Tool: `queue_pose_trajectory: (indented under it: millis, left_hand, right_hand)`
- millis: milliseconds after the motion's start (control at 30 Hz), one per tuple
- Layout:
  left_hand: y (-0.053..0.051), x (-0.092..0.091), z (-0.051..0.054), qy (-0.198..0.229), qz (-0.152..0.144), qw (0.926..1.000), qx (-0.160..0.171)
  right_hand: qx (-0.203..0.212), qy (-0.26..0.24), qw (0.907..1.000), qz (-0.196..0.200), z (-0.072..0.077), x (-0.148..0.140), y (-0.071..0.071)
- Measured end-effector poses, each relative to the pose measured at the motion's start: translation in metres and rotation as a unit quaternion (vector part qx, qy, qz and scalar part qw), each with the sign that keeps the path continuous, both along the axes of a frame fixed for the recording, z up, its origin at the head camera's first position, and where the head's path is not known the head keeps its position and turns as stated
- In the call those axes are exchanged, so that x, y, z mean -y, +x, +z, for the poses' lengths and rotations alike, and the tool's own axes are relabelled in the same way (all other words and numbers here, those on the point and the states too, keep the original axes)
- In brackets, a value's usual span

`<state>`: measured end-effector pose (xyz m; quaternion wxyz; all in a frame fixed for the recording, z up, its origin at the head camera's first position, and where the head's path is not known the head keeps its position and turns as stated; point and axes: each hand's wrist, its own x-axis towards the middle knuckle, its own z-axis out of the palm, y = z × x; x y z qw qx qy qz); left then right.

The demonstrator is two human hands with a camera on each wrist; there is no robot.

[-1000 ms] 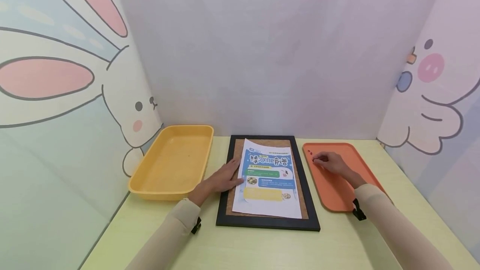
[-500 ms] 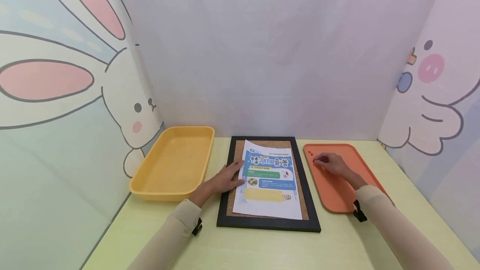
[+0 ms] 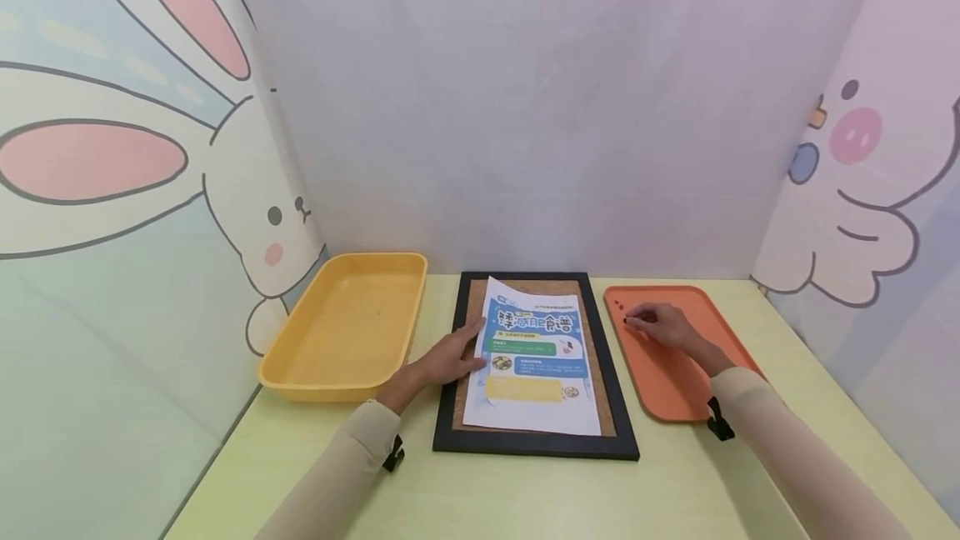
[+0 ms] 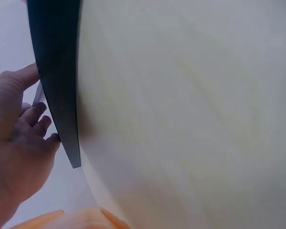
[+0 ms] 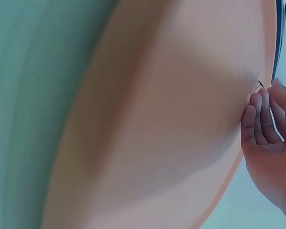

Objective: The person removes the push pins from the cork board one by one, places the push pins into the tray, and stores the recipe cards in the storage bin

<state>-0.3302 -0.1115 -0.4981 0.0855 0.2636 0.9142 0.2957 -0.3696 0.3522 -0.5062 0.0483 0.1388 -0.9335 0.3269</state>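
Observation:
A sheet of printed paper (image 3: 536, 407) lies on a cork board (image 3: 609, 423) with a black frame (image 3: 536, 444). My left hand (image 3: 446, 361) rests on the left side of the board, its fingertips at the paper's left edge. In the left wrist view those fingers reach over the black frame (image 4: 59, 71). On the right, my right hand (image 3: 663, 327) is over the orange tray (image 3: 675, 390). Its fingertips pinch a tiny dark red pushpin (image 3: 627, 321), mostly covered by the fingers. Beyond them, small red pushpins (image 3: 618, 304) lie near the tray's far left corner.
A deep yellow bin (image 3: 360, 323) stands left of the board. The pale yellow table (image 3: 525, 498) ends at a plain back wall (image 3: 525, 107). Side walls carry a rabbit drawing (image 3: 255, 207) and a pig drawing (image 3: 847, 182).
Both hands stay almost in place, the left at the paper's edge and the right over the tray. The whole head view shifts very slightly.

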Motion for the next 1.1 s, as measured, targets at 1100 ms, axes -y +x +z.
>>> queue_pose_trajectory:
  millis: [1100]
  left_hand:
    - [0.013, 0.025, 0.042, 0.250, 0.101, 0.9620, 0.042]
  right_hand:
    - [0.008, -0.029, 0.9983, 0.050, 0.030, 0.017, 0.007]
